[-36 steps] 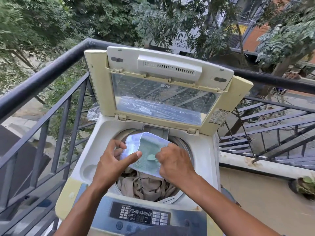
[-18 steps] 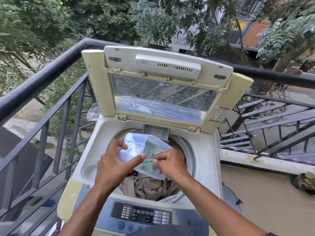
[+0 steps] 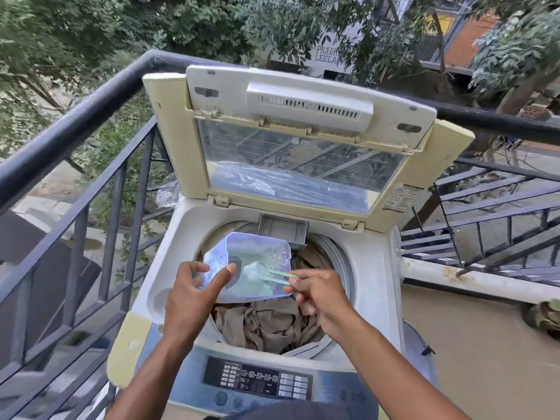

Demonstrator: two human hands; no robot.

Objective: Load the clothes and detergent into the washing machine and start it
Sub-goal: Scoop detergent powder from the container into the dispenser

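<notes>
A top-loading washing machine (image 3: 372,274) stands with its lid (image 3: 303,153) raised. Beige clothes (image 3: 266,325) lie in the drum. My left hand (image 3: 194,295) holds a translucent detergent tub (image 3: 257,253), tilted over the drum, by its left side. My right hand (image 3: 318,295) pinches the handle of a pale green scoop (image 3: 263,272). The scoop's bowl is heaped with white powder inside the tub. An open grey detergent drawer (image 3: 283,230) sits at the back of the drum opening. The control panel (image 3: 257,378) faces me at the front.
A black metal railing (image 3: 75,122) encloses the balcony on the left and behind the machine. More railing bars (image 3: 500,213) stand to the right above a low ledge. A crumpled plastic sheet (image 3: 168,194) hangs behind the machine's left side. A potted plant (image 3: 545,316) sits on the floor at right.
My right hand has drawn back from inside the tub and now lifts the scoop by its handle, full of powder. The tub has tipped flatter, its opening facing up toward me.
</notes>
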